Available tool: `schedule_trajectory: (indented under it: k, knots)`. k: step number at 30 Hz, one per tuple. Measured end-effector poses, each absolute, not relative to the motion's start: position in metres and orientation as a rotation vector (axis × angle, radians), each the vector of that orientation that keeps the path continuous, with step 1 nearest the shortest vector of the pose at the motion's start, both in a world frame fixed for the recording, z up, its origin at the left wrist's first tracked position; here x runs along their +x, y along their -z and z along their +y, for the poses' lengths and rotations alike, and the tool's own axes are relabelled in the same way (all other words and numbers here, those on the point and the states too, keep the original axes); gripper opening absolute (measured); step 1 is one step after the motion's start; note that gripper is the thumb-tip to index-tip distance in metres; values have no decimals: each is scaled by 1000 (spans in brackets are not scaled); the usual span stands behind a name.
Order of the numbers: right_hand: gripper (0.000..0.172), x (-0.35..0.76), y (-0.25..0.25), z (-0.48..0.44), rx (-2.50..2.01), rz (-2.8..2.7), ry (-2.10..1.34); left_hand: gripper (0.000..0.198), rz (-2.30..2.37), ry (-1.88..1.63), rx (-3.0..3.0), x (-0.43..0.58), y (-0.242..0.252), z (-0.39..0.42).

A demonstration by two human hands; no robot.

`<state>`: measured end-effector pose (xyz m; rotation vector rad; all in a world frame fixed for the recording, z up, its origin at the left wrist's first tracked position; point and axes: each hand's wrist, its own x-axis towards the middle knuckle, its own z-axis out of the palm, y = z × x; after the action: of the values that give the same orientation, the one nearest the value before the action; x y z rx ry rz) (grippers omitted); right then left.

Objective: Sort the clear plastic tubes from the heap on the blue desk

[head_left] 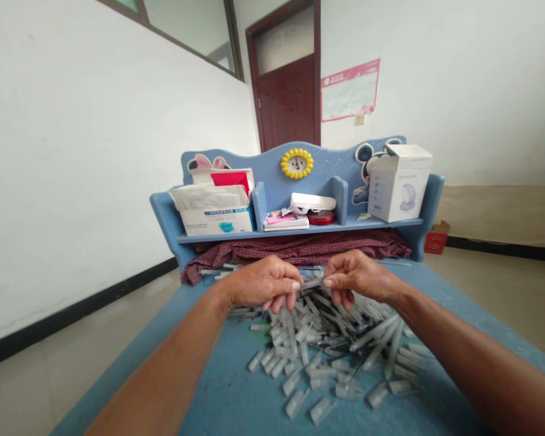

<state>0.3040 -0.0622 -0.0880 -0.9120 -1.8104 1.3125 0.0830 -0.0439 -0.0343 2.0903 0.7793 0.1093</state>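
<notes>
My left hand [272, 283] pinches one end of a short translucent pen barrel [312, 283] between thumb and fingers. At its other end, my right hand [353, 277] has its thumb and forefinger closed on it. The piece lies nearly level above a pile of pen parts; whether it is one part or two joined is too small to tell. Beneath and in front of the hands are several frosted pen caps [295, 402] with clips, spread on the blue table [236, 387]. Longer clear barrels [375, 333] and dark slim pieces lie heaped among them.
Along the table's back runs a blue shelf [300, 231] with a mask box [218, 219], papers [286, 223], a round red tin [321, 217] and a white carton [402, 188]. A yellow flower clock [297, 164] is on its backboard. Checked cloth [290, 249] lies bunched below.
</notes>
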Motion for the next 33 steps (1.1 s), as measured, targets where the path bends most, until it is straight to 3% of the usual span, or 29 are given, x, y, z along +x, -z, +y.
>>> schedule_trajectory:
  k: [12,21,33]
  knots:
    - [45,299,87,-65,-1017,-1867,-1323,20,800,-146,2078,83,33,-44]
    - [33,304,89,-61,-891,-1835,-1335,23,748,-121,2016,76,36,-39]
    - [33,295,84,-65,-918,-1704,-1224,21,775,-79,2025,80,38,-40]
